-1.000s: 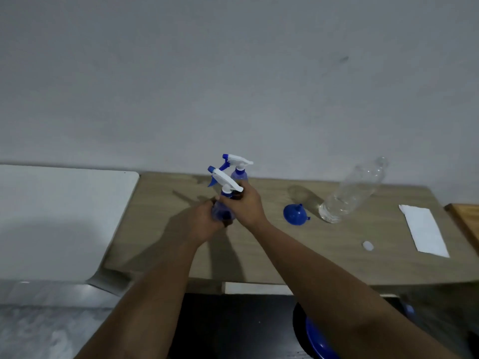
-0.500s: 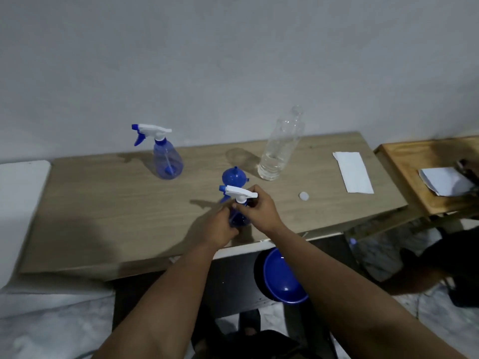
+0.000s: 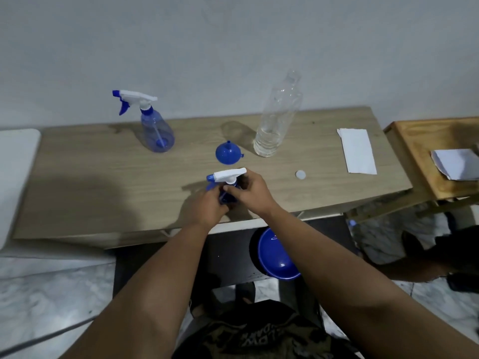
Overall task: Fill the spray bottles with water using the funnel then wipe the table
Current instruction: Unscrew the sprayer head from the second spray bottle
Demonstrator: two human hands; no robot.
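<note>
From the head view, my gaze has tipped downward and I have brought the near spray bottle (image 3: 226, 195) toward the front edge of the wooden surface (image 3: 103, 193). My left hand (image 3: 207, 206) clasps its blue translucent body; my right hand (image 3: 248, 189) grips the collar under the white trigger head (image 3: 228, 174), probably unscrewing it for filling. The second spray bottle (image 3: 156, 133) stands upright at the back left. The glossy blue funnel (image 3: 227, 153) rests mouth-down beside the ribbed clear water bottle (image 3: 277, 117). A small white cap (image 3: 300, 174) and a folded white cloth (image 3: 359, 151) lie to the right.
</note>
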